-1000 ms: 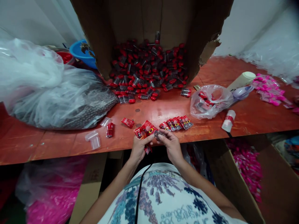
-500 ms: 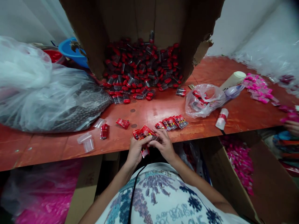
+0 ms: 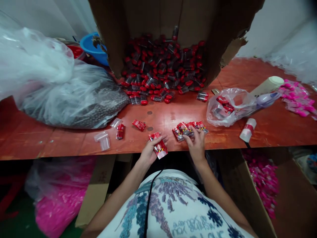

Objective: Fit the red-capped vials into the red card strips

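In my left hand (image 3: 149,151) are small red printed packets (image 3: 158,144), pinched under the thumb. How many are stacked there, I cannot tell. My right hand (image 3: 197,145) reaches down to a row of similar red packets (image 3: 177,133) near the table's front edge. Its thumb and fingers close around a packet in the middle of that row, partly covering it. Left of my left hand lie a loose red packet (image 3: 139,125) and a small red roll-shaped pack (image 3: 120,131). Clear plastic pieces (image 3: 102,140) are beside them.
A torn cardboard box (image 3: 229,53) holds a heap of red-capped clear tubes (image 3: 158,69). A big plastic bag of dark beads (image 3: 81,102) bulges at left. At right are a clear bag (image 3: 215,112) with red packets, a white roll (image 3: 248,130) and pink packs (image 3: 296,97).
My hands have moved apart. The right hand has gone from the packets in my left hand to the row on the table. The view has shifted slightly.
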Action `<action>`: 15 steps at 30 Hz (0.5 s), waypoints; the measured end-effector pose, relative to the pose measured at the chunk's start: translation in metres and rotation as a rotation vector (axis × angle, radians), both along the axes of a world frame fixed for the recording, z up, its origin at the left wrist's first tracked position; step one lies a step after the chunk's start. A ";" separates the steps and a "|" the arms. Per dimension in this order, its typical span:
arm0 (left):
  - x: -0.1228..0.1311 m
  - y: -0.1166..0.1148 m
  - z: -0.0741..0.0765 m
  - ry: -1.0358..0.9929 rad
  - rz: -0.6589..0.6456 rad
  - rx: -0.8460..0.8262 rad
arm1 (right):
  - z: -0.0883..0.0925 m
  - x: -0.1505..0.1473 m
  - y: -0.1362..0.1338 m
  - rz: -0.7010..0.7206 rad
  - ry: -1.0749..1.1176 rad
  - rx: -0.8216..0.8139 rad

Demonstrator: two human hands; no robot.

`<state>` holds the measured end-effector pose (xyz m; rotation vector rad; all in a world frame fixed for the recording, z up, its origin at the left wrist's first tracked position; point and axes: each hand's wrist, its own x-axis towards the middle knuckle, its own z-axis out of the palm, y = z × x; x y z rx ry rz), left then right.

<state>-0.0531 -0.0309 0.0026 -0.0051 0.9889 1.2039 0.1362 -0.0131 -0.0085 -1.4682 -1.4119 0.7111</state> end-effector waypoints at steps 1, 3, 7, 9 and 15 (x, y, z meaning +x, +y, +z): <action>-0.001 0.001 0.000 -0.014 0.021 0.000 | 0.001 -0.003 -0.003 0.049 0.002 -0.014; 0.000 0.003 0.002 -0.022 0.066 0.019 | 0.002 -0.017 -0.013 0.233 0.053 -0.095; 0.003 0.001 0.006 -0.034 0.133 0.088 | -0.003 -0.052 -0.025 0.426 0.242 -0.281; 0.003 -0.004 0.007 -0.050 0.144 0.125 | -0.005 -0.063 -0.024 0.404 0.364 -0.351; -0.001 -0.023 0.002 -0.109 0.156 0.164 | -0.008 -0.083 -0.012 0.365 0.526 -0.400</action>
